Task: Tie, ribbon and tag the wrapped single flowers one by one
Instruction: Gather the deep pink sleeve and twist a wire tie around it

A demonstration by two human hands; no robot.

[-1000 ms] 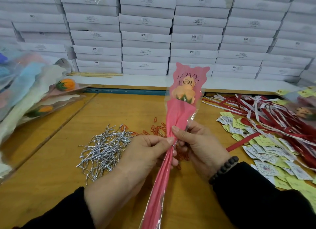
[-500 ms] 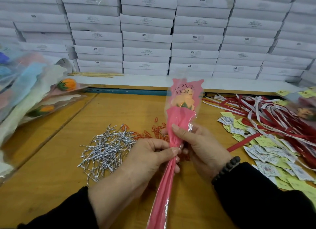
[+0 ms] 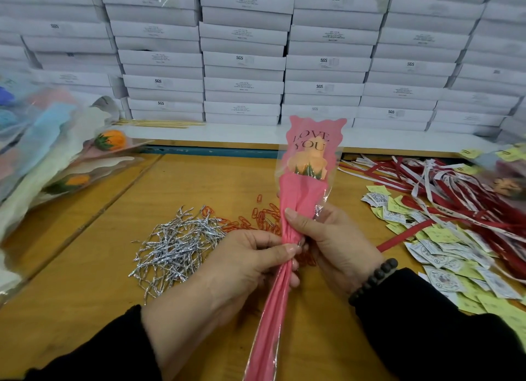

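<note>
The wrapped flower (image 3: 306, 181) stands more upright than half a second ago, its glossy pink "LOVE YOU" sleeve raised above the wooden surface (image 3: 113, 295). Crinkled silver twist ties (image 3: 176, 247) lie heaped just left. Both grips clamp the gathered stem: left hand (image 3: 244, 267) pinching, right hand (image 3: 330, 238) wrapping.

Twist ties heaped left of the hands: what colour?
Shiny silver twist ties, clearest in the head view, the only one.

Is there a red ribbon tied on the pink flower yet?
No, the pink wrapped flower held in both hands has no ribbon on it; the red ribbons lie in a pile on the table at right.
</note>
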